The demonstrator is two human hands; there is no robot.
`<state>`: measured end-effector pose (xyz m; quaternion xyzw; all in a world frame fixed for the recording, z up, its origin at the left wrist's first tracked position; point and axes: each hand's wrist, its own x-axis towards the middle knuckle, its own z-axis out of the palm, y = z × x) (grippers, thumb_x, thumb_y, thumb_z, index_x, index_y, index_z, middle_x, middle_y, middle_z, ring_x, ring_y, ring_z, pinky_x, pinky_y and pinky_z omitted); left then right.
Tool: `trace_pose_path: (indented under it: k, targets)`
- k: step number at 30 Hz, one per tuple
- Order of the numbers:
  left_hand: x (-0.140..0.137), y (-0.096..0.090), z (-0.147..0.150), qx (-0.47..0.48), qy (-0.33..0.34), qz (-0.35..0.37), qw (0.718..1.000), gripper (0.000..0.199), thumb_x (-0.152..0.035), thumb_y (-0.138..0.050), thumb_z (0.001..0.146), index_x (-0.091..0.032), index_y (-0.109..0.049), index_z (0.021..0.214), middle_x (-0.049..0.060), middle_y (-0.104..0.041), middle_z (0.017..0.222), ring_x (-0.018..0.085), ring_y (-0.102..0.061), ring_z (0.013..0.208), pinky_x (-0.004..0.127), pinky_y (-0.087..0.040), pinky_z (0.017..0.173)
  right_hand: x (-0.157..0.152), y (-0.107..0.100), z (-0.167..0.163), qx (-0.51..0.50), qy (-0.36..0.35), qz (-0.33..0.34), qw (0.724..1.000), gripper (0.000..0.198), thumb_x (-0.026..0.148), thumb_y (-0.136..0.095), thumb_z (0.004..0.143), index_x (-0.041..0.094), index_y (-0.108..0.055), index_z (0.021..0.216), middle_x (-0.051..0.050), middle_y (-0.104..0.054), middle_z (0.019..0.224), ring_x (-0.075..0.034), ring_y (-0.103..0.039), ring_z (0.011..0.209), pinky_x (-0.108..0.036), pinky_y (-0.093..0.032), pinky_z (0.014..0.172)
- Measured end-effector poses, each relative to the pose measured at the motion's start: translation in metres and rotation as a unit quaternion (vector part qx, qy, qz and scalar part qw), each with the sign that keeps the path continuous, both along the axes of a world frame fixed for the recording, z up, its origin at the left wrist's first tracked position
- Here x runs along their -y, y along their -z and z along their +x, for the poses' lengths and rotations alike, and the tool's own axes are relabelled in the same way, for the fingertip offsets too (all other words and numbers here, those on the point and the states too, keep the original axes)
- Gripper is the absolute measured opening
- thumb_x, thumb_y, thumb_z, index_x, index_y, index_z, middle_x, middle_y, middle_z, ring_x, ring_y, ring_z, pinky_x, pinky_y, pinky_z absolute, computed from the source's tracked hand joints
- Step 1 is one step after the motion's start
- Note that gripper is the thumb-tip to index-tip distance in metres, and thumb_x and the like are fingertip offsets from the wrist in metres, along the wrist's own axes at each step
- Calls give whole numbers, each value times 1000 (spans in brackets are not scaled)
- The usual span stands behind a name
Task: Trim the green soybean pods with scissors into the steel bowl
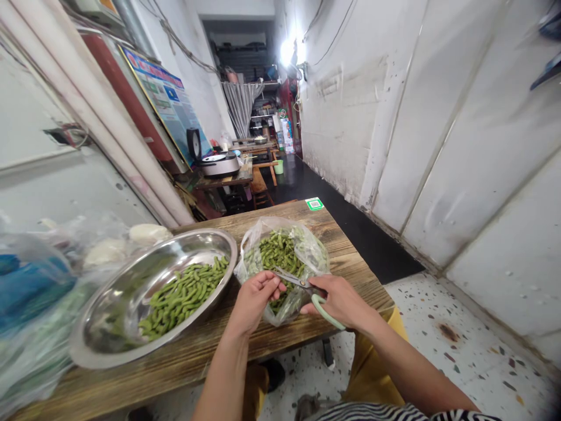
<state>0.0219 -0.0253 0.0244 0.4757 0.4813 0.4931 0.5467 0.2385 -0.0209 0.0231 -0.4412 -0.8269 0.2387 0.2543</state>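
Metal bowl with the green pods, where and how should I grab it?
Probably by the near rim, from your own side: it looks broad enough to hook, while plastic bags crowd the left and the pod bag sits close on the right.

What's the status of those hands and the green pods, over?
Right hand holding green-handled scissors. Left hand near their tips; its grip unclear. Green pods in plastic bag, more in steel basin. Bag's loose plastic close beneath both hands.
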Motion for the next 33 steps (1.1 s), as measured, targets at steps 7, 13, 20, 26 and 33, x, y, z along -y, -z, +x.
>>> trace_pose_path:
  k: [7,13,20,26,33]
  targets:
    - [-2,-1,4,89,-29,-39,995,31,-34,-76,67,-13,-59,82,2,-67,70,7,-54,58,18,-42,56,2,5,-6,0,23,-1,1000,40,58,-63,76,18,-59,70,1,-55,62,-11,-44,57,-20,-30,54]
    - [-9,4,8,128,-108,-53,984,36,-29,-82,56,-13,-59,79,0,-66,66,6,-55,56,16,-41,56,-1,14,-8,-4,54,-37,998,38,56,-62,78,19,-63,76,-2,-63,67,-15,-55,62,-22,-33,56]
    - [-8,8,12,84,-130,-44,987,41,-32,-82,52,-12,-62,81,6,-71,79,11,-62,62,21,-44,57,-4,6,-3,35,51,-33,998,42,60,-61,77,19,-61,83,-3,-64,75,-16,-56,66,-22,-31,58]
    - [-6,11,16,52,-143,-36,988,49,-36,-83,50,-9,-66,88,2,-67,66,10,-57,56,23,-43,56,-2,2,-4,50,31,-23,998,46,64,-60,76,19,-62,84,-3,-63,75,-15,-54,66,-22,-31,58]
    - [-4,16,13,36,-171,-19,984,50,-38,-83,51,-9,-69,89,3,-67,65,11,-58,57,25,-45,58,-3,-2,-3,57,38,-17,997,47,63,-61,76,19,-64,90,-4,-64,80,-16,-55,68,-23,-31,59]
